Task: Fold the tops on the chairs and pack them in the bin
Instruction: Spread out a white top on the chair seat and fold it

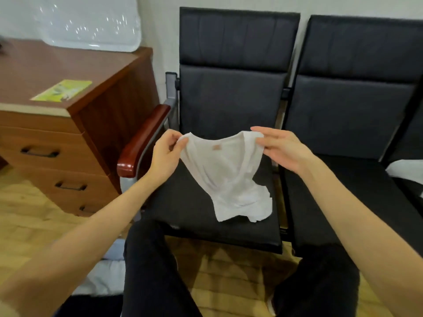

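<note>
Bare forearms without sleeves, and black trousers (155, 271) on both legs.

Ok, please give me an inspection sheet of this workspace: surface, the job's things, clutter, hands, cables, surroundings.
Surface: black chair seat, a second chair to its right.
Job's things: white top held up by its shoulders, hem resting crumpled on the seat; another white cloth at the right edge, partly out of view; bin not seen.
Clutter: green card on the wooden desk.
Hands: left hand pinches the top's left shoulder; right hand pinches its right shoulder.
Cables: nothing seen.
Surroundings: desk drawers at left, wood floor, pale wall, clear plastic sheet leaning behind the desk.
</note>
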